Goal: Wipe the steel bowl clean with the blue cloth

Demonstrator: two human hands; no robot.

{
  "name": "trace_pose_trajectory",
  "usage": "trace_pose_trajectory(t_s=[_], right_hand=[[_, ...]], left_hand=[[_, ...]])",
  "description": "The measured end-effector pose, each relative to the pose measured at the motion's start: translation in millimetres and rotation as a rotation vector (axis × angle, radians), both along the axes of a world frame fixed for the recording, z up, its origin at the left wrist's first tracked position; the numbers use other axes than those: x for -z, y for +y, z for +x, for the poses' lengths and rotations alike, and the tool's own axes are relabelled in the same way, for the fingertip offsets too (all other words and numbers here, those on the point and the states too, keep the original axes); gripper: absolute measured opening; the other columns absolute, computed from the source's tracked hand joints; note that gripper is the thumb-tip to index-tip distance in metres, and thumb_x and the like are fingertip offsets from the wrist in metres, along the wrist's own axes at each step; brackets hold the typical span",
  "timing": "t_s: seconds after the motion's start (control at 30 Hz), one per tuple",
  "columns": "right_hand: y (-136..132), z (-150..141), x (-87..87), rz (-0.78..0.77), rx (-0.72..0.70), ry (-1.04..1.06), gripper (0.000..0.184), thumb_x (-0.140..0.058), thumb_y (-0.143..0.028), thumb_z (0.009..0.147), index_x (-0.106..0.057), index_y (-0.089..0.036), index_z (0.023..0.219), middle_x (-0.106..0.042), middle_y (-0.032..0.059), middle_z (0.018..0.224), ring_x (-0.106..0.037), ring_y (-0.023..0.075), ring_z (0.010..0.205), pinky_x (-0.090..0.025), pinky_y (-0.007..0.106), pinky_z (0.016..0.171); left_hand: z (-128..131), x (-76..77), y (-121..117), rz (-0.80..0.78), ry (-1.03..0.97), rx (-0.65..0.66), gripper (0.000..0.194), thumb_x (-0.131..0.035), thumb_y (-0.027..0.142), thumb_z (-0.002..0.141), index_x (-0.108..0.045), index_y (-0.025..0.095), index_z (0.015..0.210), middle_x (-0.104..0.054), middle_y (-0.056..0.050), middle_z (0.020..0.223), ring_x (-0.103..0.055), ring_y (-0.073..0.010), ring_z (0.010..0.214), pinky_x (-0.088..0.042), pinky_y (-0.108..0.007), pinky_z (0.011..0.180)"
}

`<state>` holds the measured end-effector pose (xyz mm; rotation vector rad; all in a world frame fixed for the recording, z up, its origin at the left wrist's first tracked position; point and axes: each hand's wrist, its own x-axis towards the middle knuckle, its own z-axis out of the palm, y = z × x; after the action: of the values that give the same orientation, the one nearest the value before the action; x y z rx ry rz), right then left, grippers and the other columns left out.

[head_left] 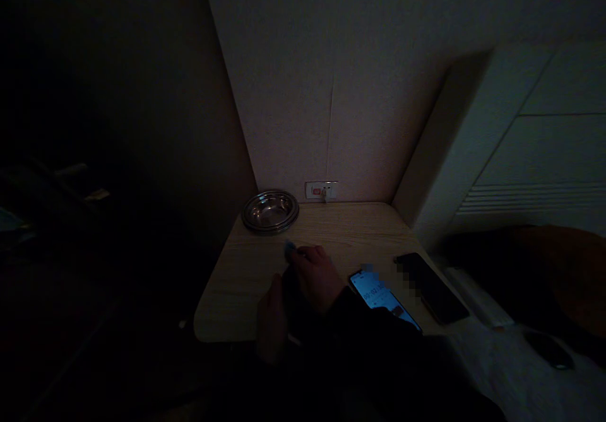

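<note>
My left hand [272,321] is at the near edge of a small wooden table [222,308], its fingers curled against the side of a dark object [294,293]. The poor light hides what kind of thing this is. My right hand [319,277] reaches over the same object from the right, fingers closed together. Just past its fingertips shows a small blurred bluish-grey piece [289,248]; whether it belongs to the dark object I cannot tell. Beyond the hands, several stacked shiny metal plates [269,212] lie at the table's far left corner.
To the right lie a phone with a lit timer screen [379,296] and a dark phone [435,289]. A socket panel with a red switch [321,191] is on the wall behind. A padded headboard [473,125] and pale bedding [511,371] are at right.
</note>
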<state>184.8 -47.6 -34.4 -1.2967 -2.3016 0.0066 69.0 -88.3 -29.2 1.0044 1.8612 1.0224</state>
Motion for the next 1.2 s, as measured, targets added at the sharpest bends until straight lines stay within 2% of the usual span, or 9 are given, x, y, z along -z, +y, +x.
trace_pose_trajectory(t_s=[0.1, 0.2, 0.33, 0.57, 0.67, 0.8, 1.0, 1.1, 1.2], right_hand=[[3.1, -13.6, -9.3, 0.029, -0.112, -0.032, 0.031, -0.049, -0.021, 0.088, -0.053, -0.023, 0.118, -0.056, 0.0042, 0.114, -0.044, 0.0187, 0.102, -0.042, 0.027, 0.088], [10.7, -6.7, -9.0, 0.022, -0.088, -0.063, 0.033, -0.050, -0.015, 0.086, -0.055, -0.018, 0.118, -0.058, 0.0067, 0.110, -0.046, 0.0213, 0.097, -0.043, 0.031, 0.085], [9.6, 14.5, 9.5, -0.006, 0.047, -0.085, 0.037, -0.048, -0.010, 0.084, -0.053, -0.012, 0.120, -0.058, 0.0124, 0.106, -0.046, 0.0254, 0.095, -0.046, 0.036, 0.080], [-27.7, 23.1, 33.6, -0.067, 0.165, -0.158, 0.037, -0.045, -0.008, 0.084, -0.051, -0.006, 0.120, -0.058, 0.0183, 0.103, -0.049, 0.0281, 0.091, -0.047, 0.041, 0.075], [-31.7, 17.3, 27.9, -0.079, 0.082, -0.190, 0.036, -0.046, -0.009, 0.084, -0.052, -0.010, 0.120, -0.056, 0.0162, 0.111, -0.049, 0.0263, 0.094, -0.046, 0.038, 0.078], [-14.8, 10.6, 11.5, -0.087, -0.098, -0.232, 0.026, -0.044, -0.015, 0.087, -0.058, -0.015, 0.110, -0.056, 0.0121, 0.112, -0.048, 0.0246, 0.100, -0.042, 0.039, 0.081], [-18.4, 8.9, 3.7, -0.165, -0.154, -0.229, 0.017, -0.049, -0.014, 0.081, -0.065, -0.010, 0.086, -0.063, 0.0140, 0.087, -0.055, 0.0239, 0.087, -0.042, 0.037, 0.075], [-35.9, 0.2, 7.6, -0.208, -0.170, -0.169, 0.019, -0.048, -0.015, 0.081, -0.064, -0.015, 0.092, -0.065, 0.0074, 0.088, -0.058, 0.0171, 0.082, -0.044, 0.028, 0.072], [-46.5, -8.8, 11.4, -0.194, -0.196, -0.109, 0.026, -0.042, -0.013, 0.086, -0.059, -0.018, 0.104, -0.061, 0.0042, 0.106, -0.055, 0.0128, 0.095, -0.042, 0.022, 0.080]], left_hand=[[-3.9, 1.0, 2.2, 0.008, 0.122, 0.061, 0.031, -0.033, 0.022, 0.086, -0.061, 0.017, 0.099, -0.069, -0.008, 0.080, -0.064, -0.0202, 0.073, -0.046, -0.027, 0.062], [-7.9, -1.2, -0.9, 0.021, 0.225, 0.050, 0.026, -0.037, 0.021, 0.083, -0.061, 0.016, 0.093, -0.069, -0.008, 0.077, -0.063, -0.0211, 0.072, -0.045, -0.028, 0.063], [-4.8, -5.0, -4.2, -0.019, 0.071, -0.055, 0.035, -0.032, 0.031, 0.086, -0.063, 0.016, 0.081, -0.069, -0.009, 0.078, -0.063, -0.0212, 0.075, -0.046, -0.028, 0.065], [-1.5, 2.0, -1.0, -0.004, -0.053, -0.188, 0.051, -0.030, 0.049, 0.085, -0.066, 0.014, 0.087, -0.069, -0.012, 0.091, -0.063, -0.0239, 0.086, -0.046, -0.032, 0.075], [2.1, 3.0, -0.4, 0.051, -0.059, -0.153, 0.049, -0.033, 0.047, 0.084, -0.067, 0.012, 0.084, -0.070, -0.012, 0.085, -0.064, -0.0225, 0.081, -0.048, -0.029, 0.071], [4.3, -1.6, 0.5, 0.091, -0.087, -0.108, 0.046, -0.038, 0.047, 0.083, -0.068, 0.012, 0.080, -0.071, -0.011, 0.078, -0.064, -0.0215, 0.073, -0.048, -0.027, 0.064], [5.6, -4.1, 1.2, 0.098, -0.032, -0.162, 0.048, -0.037, 0.047, 0.083, -0.068, 0.010, 0.084, -0.070, -0.012, 0.084, -0.064, -0.0229, 0.082, -0.047, -0.028, 0.071], [9.0, -2.4, 1.2, 0.084, -0.032, -0.169, 0.047, -0.037, 0.045, 0.084, -0.068, 0.010, 0.085, -0.070, -0.012, 0.089, -0.063, -0.0231, 0.085, -0.047, -0.028, 0.075], [7.1, -3.7, 1.4, 0.089, -0.029, -0.166, 0.046, -0.034, 0.042, 0.085, -0.068, 0.011, 0.086, -0.071, -0.011, 0.088, -0.064, -0.0217, 0.085, -0.047, -0.027, 0.076]])
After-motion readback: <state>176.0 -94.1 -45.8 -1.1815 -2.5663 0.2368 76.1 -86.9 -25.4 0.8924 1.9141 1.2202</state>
